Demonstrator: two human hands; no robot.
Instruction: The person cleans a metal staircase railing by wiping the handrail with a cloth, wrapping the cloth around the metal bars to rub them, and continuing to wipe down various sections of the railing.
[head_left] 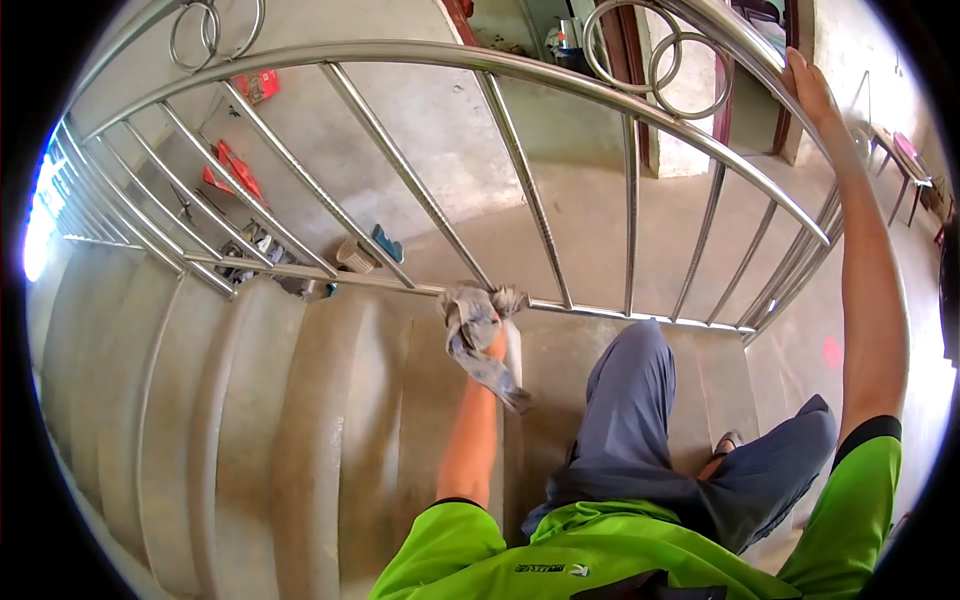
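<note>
My left hand is closed on a crumpled grey cloth, which wraps the lower rail at the foot of a slanted bar and hangs down past my wrist. Most of those fingers are hidden by the cloth. At the upper right, my right hand grips the thick top handrail of the stainless steel railing, its arm stretched out. Shiny bars run between the curved middle rail and the lower rail. Metal rings sit above the middle rail.
Concrete steps descend or rise along the left; which, I cannot tell. My bent knees are close to the railing. Beyond it lie a floor, a basket, a red item, doorways and a small table.
</note>
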